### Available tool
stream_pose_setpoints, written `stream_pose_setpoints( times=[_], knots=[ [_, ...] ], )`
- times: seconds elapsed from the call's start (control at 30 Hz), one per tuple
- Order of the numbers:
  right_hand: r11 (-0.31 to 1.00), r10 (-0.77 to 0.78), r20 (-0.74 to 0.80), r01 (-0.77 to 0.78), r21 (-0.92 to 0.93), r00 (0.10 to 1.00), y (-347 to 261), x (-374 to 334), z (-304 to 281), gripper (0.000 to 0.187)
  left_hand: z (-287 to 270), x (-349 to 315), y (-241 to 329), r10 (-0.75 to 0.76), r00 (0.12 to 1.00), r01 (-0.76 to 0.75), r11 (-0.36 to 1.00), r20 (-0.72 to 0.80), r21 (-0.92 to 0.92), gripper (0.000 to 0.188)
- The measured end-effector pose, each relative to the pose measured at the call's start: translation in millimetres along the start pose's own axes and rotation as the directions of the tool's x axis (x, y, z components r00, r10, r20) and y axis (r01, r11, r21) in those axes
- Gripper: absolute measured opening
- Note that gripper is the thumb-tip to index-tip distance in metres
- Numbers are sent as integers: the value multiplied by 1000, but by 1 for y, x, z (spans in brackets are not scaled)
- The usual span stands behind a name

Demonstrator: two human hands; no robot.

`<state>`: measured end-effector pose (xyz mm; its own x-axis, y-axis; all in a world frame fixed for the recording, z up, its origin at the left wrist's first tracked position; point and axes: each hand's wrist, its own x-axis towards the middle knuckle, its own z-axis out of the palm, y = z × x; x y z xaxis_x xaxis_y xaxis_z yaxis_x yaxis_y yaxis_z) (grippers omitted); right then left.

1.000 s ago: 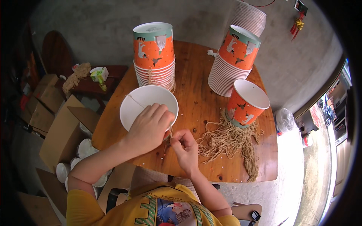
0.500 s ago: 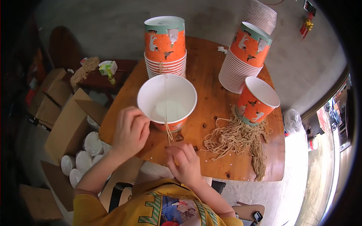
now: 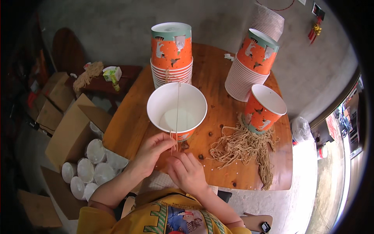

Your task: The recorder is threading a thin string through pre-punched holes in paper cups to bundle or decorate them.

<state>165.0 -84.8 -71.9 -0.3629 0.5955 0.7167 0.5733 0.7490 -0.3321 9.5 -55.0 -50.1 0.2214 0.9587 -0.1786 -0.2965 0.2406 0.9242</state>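
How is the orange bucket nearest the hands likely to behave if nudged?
The bucket would probably slide easily: its wall looks thin and no load shows inside. It may tip, since its base looks narrower than its rim. Tugging the cord across its mouth, with both hands at its near end, could drag or tilt it.

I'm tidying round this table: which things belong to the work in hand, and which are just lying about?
Likely in the job:
- string in the fingers
- front bucket, right bucket
- string bundle
- left bucket stack, right bucket stack

Probably just lying about:
- green-and-white box
- clear plastic bag
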Motion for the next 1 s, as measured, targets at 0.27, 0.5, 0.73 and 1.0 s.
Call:
stream_pose_setpoints(
  times=[0.27, 0.5, 0.73, 1.0],
  knots=[
    [991, -128, 114, 123, 54, 985, 7, 6, -19, 24, 12, 8, 8, 24, 991, -40, 992, -134, -121, 13],
    [973, -213, 171, 192, 131, 962, 17, 20, -28, 22, 13, 15, 5, 182, 960, -164, 981, -214, 101, 15],
    [953, -283, 222, 248, 172, 933, 20, 24, -15, 19, -6, 20, 3, 123, 975, -118, 992, -186, 39, 13],
    [960, -253, 254, 211, 182, 934, 19, 21, -9, 17, -16, 16, 10, -55, 996, 45, 989, -64, -141, 11]
  ],
)
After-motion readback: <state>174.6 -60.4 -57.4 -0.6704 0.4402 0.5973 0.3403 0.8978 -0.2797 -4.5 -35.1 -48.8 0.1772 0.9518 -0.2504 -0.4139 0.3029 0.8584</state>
